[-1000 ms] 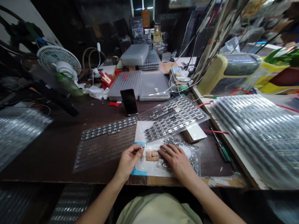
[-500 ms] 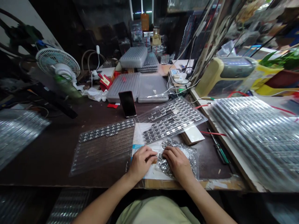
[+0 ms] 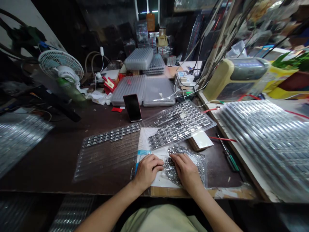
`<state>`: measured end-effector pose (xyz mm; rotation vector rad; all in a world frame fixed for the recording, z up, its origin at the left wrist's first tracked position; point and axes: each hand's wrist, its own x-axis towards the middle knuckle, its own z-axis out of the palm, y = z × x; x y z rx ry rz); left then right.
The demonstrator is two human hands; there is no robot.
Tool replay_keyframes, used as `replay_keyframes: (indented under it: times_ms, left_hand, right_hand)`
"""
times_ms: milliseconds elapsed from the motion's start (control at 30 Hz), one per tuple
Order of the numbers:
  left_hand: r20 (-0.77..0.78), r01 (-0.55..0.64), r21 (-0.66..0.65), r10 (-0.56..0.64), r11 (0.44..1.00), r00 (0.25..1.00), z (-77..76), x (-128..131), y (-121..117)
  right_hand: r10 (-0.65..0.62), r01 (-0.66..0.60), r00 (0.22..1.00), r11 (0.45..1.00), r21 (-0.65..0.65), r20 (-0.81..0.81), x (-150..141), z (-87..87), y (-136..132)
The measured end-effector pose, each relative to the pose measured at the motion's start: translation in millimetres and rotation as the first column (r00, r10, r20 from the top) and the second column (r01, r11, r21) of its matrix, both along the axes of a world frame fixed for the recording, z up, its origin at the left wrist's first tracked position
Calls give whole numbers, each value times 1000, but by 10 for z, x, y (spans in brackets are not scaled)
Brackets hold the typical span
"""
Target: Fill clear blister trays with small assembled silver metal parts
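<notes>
Left hand [image 3: 147,171]: resting half-curled beside parts bag [image 3: 200,163], grip unclear
Right hand [image 3: 187,170]: lying half-curled over parts bag, grip unclear

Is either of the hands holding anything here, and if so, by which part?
It cannot be told: the right hand lies over the bag of metal parts, the left hand beside it; anything pinched would be hidden.

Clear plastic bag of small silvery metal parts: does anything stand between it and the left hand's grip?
Nothing visible does. The bare left hand is close beside the left edge of the bag, contact unclear; the bare right hand lies over the bag, not between them.
</notes>
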<state>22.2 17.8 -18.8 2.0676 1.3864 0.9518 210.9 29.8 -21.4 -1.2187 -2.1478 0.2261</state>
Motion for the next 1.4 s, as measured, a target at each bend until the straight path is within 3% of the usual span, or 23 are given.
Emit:
replay_keyframes:
  times_ms: [167, 267, 367, 433, 533, 633, 700, 800, 900, 1000, 1100, 1167, 1267, 1400]
  left_hand:
    - [97, -10, 0, 10, 1000, 995, 56, -54, 40]
    - [53, -176, 57, 173, 983, 984, 206, -299, 293]
    - [-133, -389, 164, 411, 907, 902, 307, -697, 635]
    - [-248, -472, 211, 514, 856, 821, 289, -963, 788]
    - [-349, -514, 253, 573, 819, 741, 189, -1255, 826]
    - [-369, -541, 308, 622, 783, 690, 145, -1336, 745]
    - [-364, -503, 302, 585, 810, 725, 177, -1240, 718]
    - [-354, -310, 180, 356, 933, 865, 255, -904, 779]
    - [-347, -215, 97, 236, 972, 908, 299, -538, 903]
    - [-334, -227, 42, 227, 973, 915, 310, -376, 978]
    - [-224, -255, -29, 242, 966, 944, 312, -458, 934]
    - [-41, -253, -139, 250, 957, 967, 308, -572, 829]
    - [250, -143, -373, 247, 917, 936, 286, -689, 586]
    - [325, -47, -490, 233, 870, 916, 216, -624, 240]
  right_hand:
    - [-10, 9, 997, 1000, -24, -73, 4, 47, 17]
    - [1, -5, 994, 999, -34, -111, -25, 97, -9]
    - [14, -27, 992, 995, -94, -129, -123, 124, -66]
    - [15, -33, 991, 989, -145, -130, -223, 121, -97]
    - [19, -39, 994, 982, -187, -104, -372, 88, -109]
    - [-8, -2, 999, 984, -178, -52, -459, 40, -90]
    - [-29, 24, 999, 987, -156, -30, -480, 13, -80]
    - [-38, 36, 999, 990, -133, -7, -493, -3, -79]
    - [-44, 47, 999, 993, -112, 26, -513, 12, -88]
    - [-47, 54, 995, 995, -80, 86, -485, 40, -89]
    - [-6, 9, 980, 1000, -11, 197, -323, 72, -75]
    - [52, -65, 956, 997, 34, 288, -160, 97, -64]
    - [119, -141, 926, 989, 36, 359, 46, 140, -54]
    - [144, -154, 925, 988, 0, 352, 101, 177, -43]
